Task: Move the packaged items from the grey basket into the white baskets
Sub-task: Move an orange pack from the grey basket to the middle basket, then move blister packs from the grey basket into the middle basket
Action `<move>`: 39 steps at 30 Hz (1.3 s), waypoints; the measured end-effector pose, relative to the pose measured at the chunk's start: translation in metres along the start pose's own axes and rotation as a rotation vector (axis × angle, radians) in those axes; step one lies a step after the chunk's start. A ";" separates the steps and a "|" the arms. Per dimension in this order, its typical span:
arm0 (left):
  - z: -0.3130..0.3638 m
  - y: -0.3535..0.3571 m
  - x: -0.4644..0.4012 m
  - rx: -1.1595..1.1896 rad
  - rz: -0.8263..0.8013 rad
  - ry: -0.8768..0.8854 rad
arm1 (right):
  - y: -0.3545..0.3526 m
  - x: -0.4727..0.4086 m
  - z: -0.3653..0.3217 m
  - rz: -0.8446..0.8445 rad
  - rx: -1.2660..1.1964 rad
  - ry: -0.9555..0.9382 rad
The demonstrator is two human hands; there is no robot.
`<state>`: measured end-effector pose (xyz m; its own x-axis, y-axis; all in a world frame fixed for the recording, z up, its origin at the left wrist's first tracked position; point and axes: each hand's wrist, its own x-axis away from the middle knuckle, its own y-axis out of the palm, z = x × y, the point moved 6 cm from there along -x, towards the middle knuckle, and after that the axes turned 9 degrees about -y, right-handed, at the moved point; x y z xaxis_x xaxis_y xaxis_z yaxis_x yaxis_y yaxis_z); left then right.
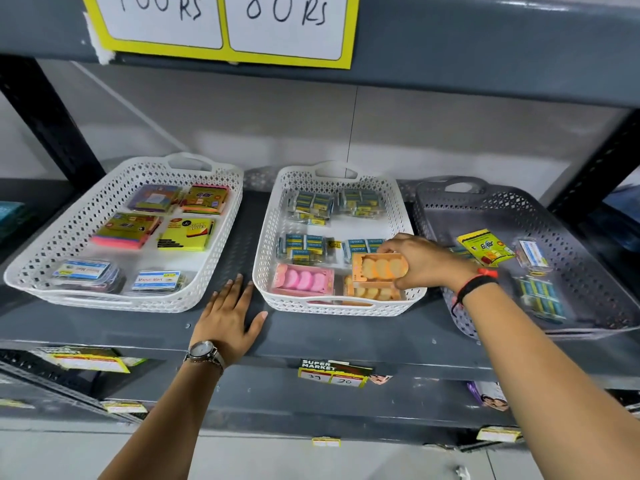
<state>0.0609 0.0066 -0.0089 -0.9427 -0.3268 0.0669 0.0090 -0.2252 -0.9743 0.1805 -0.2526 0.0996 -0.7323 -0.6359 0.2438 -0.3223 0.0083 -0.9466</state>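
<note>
an orange packet of round pieces is sitting in the right hand, pinched at its right end between thumb and fingers, over the near right corner of the middle white basket. right under it a matching orange packet is lying in that basket, beside a pink packet on its left, with blue and yellow eraser packs filling the far rows. the left white basket is holding sticky-note pads and clear boxes. the grey basket on the right is holding a yellow packet, a clear box and a blue-green pack; the right forearm is reaching across its near left corner, covering part of the rim. the left hand is lying flat and empty, fingers spread, on the dark shelf between the two white baskets, a watch on its wrist. the right wrist is wearing a black and red band. items in the grey basket are looking blurred, so their labels are probably not readable.
</note>
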 end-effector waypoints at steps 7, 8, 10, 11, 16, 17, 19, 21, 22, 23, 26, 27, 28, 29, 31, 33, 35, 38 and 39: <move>-0.001 0.000 0.000 0.019 0.006 -0.001 | 0.015 -0.003 0.004 -0.079 -0.100 0.017; -0.001 0.000 0.000 0.021 0.007 -0.001 | 0.017 -0.003 0.004 -0.087 -0.108 0.018; -0.002 0.000 0.000 0.026 0.015 0.001 | 0.020 -0.004 0.004 -0.095 -0.112 0.019; -0.002 -0.001 -0.001 0.031 0.018 0.003 | 0.021 -0.004 0.004 -0.091 -0.115 0.021; -0.002 -0.001 -0.001 0.052 0.020 0.006 | 0.023 -0.006 0.000 -0.094 -0.168 0.013; -0.002 -0.002 -0.001 0.056 0.021 0.006 | 0.023 -0.005 -0.001 -0.105 -0.173 0.016; -0.002 -0.002 -0.001 0.054 0.023 0.009 | 0.018 -0.001 0.001 -0.113 -0.208 0.030; -0.003 -0.002 -0.001 0.055 0.021 0.013 | 0.000 0.007 0.011 -0.015 -0.285 0.052; -0.003 -0.002 -0.002 0.056 0.020 0.013 | -0.012 0.013 0.023 0.085 -0.324 0.085; -0.003 -0.002 -0.002 0.057 0.021 0.013 | -0.026 0.023 0.039 0.202 -0.344 0.144; -0.003 -0.001 -0.002 0.059 0.019 0.010 | -0.045 0.068 0.108 0.462 -0.250 0.424; -0.003 -0.001 -0.002 0.061 0.018 0.009 | -0.040 0.082 0.130 0.444 -0.208 0.504; -0.002 -0.001 -0.002 0.064 0.021 0.011 | -0.029 0.092 0.150 0.373 -0.192 0.587; -0.002 -0.001 -0.002 0.069 0.025 0.012 | -0.013 0.101 0.168 0.269 -0.210 0.678; -0.002 -0.002 -0.002 0.071 0.028 0.013 | 0.019 0.114 0.187 0.103 -0.339 0.810; -0.002 -0.002 -0.002 0.071 0.029 0.014 | 0.038 0.118 0.193 0.046 -0.437 0.855; -0.002 -0.003 -0.002 0.075 0.030 0.012 | 0.045 0.117 0.198 0.061 -0.426 0.902; -0.002 -0.003 -0.002 0.066 0.028 0.013 | 0.043 0.118 0.205 0.150 -0.318 0.965; -0.002 -0.003 -0.002 0.066 0.026 0.012 | 0.042 0.120 0.206 0.173 -0.284 0.983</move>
<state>0.0620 0.0097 -0.0067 -0.9460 -0.3220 0.0383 0.0554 -0.2770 -0.9593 0.2026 -0.4872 0.0456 -0.9072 0.3003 0.2946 -0.2026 0.3018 -0.9316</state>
